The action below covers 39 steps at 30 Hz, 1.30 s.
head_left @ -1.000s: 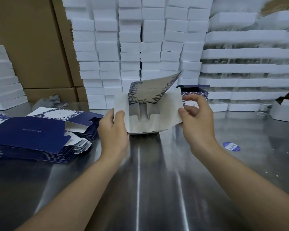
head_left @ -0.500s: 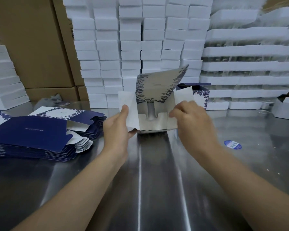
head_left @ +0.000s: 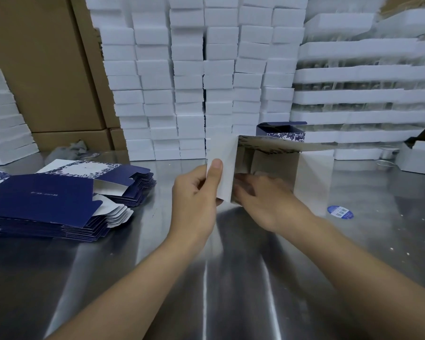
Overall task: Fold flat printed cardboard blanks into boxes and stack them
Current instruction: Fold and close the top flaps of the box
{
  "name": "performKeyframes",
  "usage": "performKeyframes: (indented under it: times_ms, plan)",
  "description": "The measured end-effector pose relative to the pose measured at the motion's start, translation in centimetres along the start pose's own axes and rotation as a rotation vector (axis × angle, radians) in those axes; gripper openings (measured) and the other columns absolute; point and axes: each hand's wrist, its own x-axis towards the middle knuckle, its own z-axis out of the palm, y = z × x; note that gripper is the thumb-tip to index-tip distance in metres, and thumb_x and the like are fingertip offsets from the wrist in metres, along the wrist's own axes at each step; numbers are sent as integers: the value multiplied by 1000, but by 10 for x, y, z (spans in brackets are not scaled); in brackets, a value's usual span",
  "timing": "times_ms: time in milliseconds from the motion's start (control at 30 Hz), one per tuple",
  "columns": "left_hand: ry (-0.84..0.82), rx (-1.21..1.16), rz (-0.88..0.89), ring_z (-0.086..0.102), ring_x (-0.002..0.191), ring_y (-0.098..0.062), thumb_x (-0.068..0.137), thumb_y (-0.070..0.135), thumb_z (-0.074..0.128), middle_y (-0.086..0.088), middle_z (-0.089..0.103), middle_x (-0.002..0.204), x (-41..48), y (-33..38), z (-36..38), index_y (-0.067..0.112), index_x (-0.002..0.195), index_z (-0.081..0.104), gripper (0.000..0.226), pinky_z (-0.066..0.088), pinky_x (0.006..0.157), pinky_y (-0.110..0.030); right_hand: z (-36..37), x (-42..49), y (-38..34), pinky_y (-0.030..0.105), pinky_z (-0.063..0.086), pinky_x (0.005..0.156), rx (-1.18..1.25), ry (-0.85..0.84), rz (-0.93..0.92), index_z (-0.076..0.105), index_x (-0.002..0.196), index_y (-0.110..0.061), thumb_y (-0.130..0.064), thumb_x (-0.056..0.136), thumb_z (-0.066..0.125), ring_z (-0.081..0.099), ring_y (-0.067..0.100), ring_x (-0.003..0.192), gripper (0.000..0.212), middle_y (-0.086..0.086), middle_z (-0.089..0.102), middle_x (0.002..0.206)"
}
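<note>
In the lower part of the frame the metal table (head_left: 231, 278) is shiny and bare between the two forearms. Above it, at the centre, the left hand (head_left: 196, 192) pinches the white side flap (head_left: 225, 163) of the half-formed box (head_left: 275, 155) between thumb and fingers, I think to keep the box steady and its mouth open toward the person. The right hand (head_left: 263, 200) reaches into this mouth. Its fingers are blurred inside, so I cannot tell if they are curled or straight; probably they press the bottom flaps into place. The box stands on the table with its printed lid flap lying level over the opening.

At the left, within easy reach, lies the stack of flat blanks (head_left: 54, 200). A blue sticker (head_left: 340, 212) lies on the table at the right. Just behind the box stands a finished box (head_left: 280, 133), perhaps the start of the stack. Farther back rise white foam blocks (head_left: 189, 94), and brown cartons (head_left: 47, 69) fill the upper left.
</note>
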Motion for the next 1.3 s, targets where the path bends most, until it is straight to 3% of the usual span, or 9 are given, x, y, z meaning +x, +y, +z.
performKeyframes:
  times_ms: [167, 433, 633, 733, 833, 900, 1067, 1233, 1300]
  plan:
    - [-19, -33, -9, 62, 81, -25, 109, 28, 57, -37, 65, 92, -4, -1, 4, -13, 96, 70, 45, 58, 69, -36, -4, -3, -1, 45, 54, 97, 55, -78, 31, 62, 116, -39, -60, 100, 35, 64, 30, 109, 38, -3, 71, 117]
    - [-65, -35, -57, 73, 83, -12, 107, 29, 59, -5, 79, 86, -6, 2, 5, 13, 86, 82, 35, 64, 71, -35, -13, -4, 1, 46, 55, 98, 139, -155, 89, 65, 112, -36, -58, 70, 43, 65, 27, 108, 52, -5, 72, 117]
    - [79, 17, -24, 65, 86, -30, 111, 32, 53, -33, 64, 93, -5, -7, 6, -13, 101, 62, 47, 67, 71, -46, -8, -4, -5, 38, 55, 99, 213, 59, 37, 68, 129, -33, -44, 90, 56, 69, 20, 112, 41, -9, 75, 114]
    - [114, 0, -38, 72, 107, -28, 113, 29, 48, -6, 75, 108, -1, -9, 1, 19, 124, 72, 28, 68, 71, -44, -7, -5, -13, 33, 55, 88, 294, 295, -59, 64, 130, -38, -31, 94, 56, 68, 15, 101, 38, -15, 74, 99]
    - [93, -10, -1, 68, 120, -20, 114, 28, 44, 6, 69, 136, 1, -9, -1, 36, 148, 57, 38, 67, 73, -43, -6, -7, -20, 19, 54, 85, 409, 374, -134, 56, 135, -43, -25, 93, 55, 65, -5, 96, 46, -18, 73, 106]
    - [67, 12, 67, 72, 115, -15, 115, 26, 42, 10, 73, 129, -1, -9, 0, 37, 147, 59, 38, 67, 73, -40, -4, -10, -23, 14, 52, 91, 491, 363, -176, 51, 140, -43, -27, 95, 56, 64, -11, 102, 48, -17, 72, 120]
    - [1, 54, 90, 71, 120, -13, 114, 30, 47, 9, 73, 132, -3, -9, 0, 35, 152, 56, 39, 59, 101, -54, 6, -18, -26, 31, 58, 94, 648, 335, -278, 30, 151, -58, -50, 100, 59, 69, -6, 108, 59, -23, 65, 137]
    - [-34, -20, 70, 69, 121, -8, 110, 40, 49, 15, 72, 133, -6, -8, 1, 43, 147, 59, 39, 63, 96, -48, 8, -18, -30, 39, 62, 90, 779, 248, -305, 23, 153, -64, -69, 94, 60, 75, 9, 106, 70, -8, 77, 121]
    - [17, -26, 66, 67, 125, -9, 112, 36, 51, 17, 70, 135, -3, -8, 0, 48, 141, 63, 33, 61, 99, -50, 8, -18, -30, 29, 60, 87, 787, 218, -329, 26, 152, -64, -61, 98, 61, 75, 7, 107, 64, -12, 78, 116]
